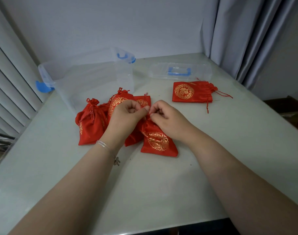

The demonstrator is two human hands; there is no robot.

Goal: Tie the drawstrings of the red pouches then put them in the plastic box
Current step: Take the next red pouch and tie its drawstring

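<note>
A red pouch [157, 141] with gold print lies in the middle of the table, its gathered neck pointing away from me. My left hand [128, 114] and my right hand [168, 117] meet at that neck, each pinching a thin red drawstring [149, 114]. Left of it sits a heap of several red pouches [91, 122] with cinched tops, partly hidden under my left hand. Another red pouch [191, 91] lies flat at the right, its strings loose on the table. The clear plastic box [94, 77] with blue latches stands open at the back left.
The box's clear lid [180, 72] with a blue handle lies on the table at the back right. A wall runs behind the table, a grey curtain [246, 34] hangs at the right, and slatted blinds [11, 82] stand at the left. The table's front edge is near me.
</note>
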